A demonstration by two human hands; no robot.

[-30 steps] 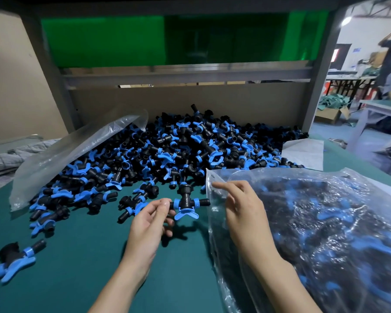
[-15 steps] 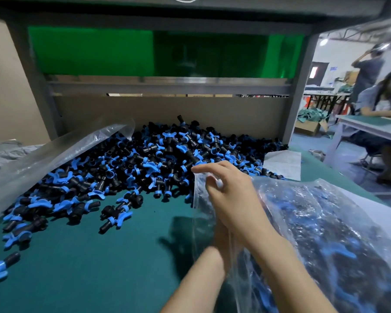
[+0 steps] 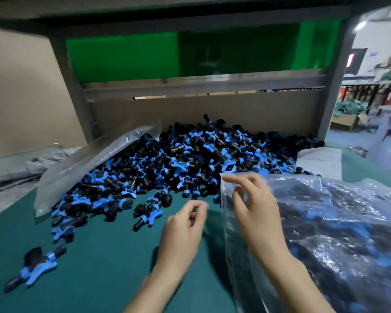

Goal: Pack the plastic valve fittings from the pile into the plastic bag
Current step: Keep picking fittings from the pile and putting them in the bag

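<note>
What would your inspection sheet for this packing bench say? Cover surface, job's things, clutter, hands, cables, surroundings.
Surface: dark green table top.
Job's things: large pile of black-and-blue plastic valve fittings; clear plastic bag, part filled, at right.
Clutter: one stray fitting front left; second clear bag on pile's left; white sheet behind the bag; grey cloth far left.
Hands: right hand pinches the bag's mouth; left hand beside it, fingers curled, nothing seen held.
Cables: nothing seen.
Surroundings: grey metal frame, green panel, brown board behind pile.
</note>
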